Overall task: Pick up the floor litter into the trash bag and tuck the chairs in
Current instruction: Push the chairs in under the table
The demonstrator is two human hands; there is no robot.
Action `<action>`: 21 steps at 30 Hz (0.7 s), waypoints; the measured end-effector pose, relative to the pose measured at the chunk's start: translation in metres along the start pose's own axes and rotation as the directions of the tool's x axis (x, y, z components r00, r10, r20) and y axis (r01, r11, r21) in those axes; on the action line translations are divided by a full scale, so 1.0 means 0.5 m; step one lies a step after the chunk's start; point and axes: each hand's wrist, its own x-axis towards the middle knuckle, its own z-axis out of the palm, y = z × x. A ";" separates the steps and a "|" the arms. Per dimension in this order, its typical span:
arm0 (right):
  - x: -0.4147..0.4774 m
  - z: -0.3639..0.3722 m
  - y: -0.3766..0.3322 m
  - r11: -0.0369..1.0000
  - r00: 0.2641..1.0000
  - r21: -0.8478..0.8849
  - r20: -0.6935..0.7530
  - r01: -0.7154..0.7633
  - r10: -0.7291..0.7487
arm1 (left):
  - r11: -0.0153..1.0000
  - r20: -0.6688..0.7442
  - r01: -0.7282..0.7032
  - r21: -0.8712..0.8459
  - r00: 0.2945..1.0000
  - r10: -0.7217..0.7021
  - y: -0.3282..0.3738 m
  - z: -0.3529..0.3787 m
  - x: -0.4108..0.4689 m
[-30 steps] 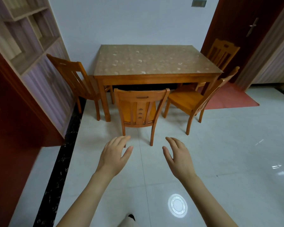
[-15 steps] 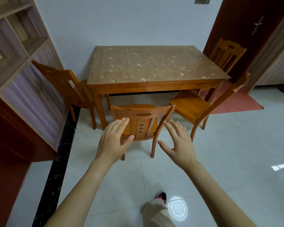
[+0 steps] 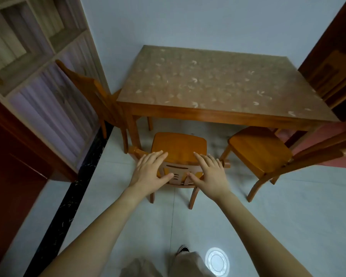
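**Chair at the counter's near side, both hands on its backrest**

The chair point(image 3: 179, 144) stands on the pale tiled floor point(image 3: 288, 216), its seat just short of the counter point(image 3: 218, 84) edge and its back toward the person. The left hand point(image 3: 148, 172) and right hand point(image 3: 210, 174) lie spread over the top rail, fingers forward, thumbs tucked under toward the slats; neither has closed into a full clasp. A second chair point(image 3: 260, 150) sits angled to the right, a third chair point(image 3: 92, 92) at the counter's left end.
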 end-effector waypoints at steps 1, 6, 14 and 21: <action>0.026 0.012 0.015 1.000 0.999 -0.004 0.042 -0.002 0.002 | 1.000 0.021 0.003 0.009 1.000 -0.003 -0.004 0.014 0.022; 0.102 0.081 0.065 0.997 0.980 0.070 0.198 -0.020 0.006 | 0.997 0.168 0.081 0.006 0.983 -0.081 -0.019 0.066 0.106; 0.135 0.144 0.114 0.966 1.000 0.257 0.004 -0.019 0.019 | 0.986 0.089 0.111 -0.122 0.991 -0.101 -0.070 0.110 0.156; 0.158 0.145 0.129 0.944 0.999 0.330 -0.050 0.003 0.014 | 0.971 0.030 0.104 -0.215 0.995 -0.100 -0.096 0.141 0.196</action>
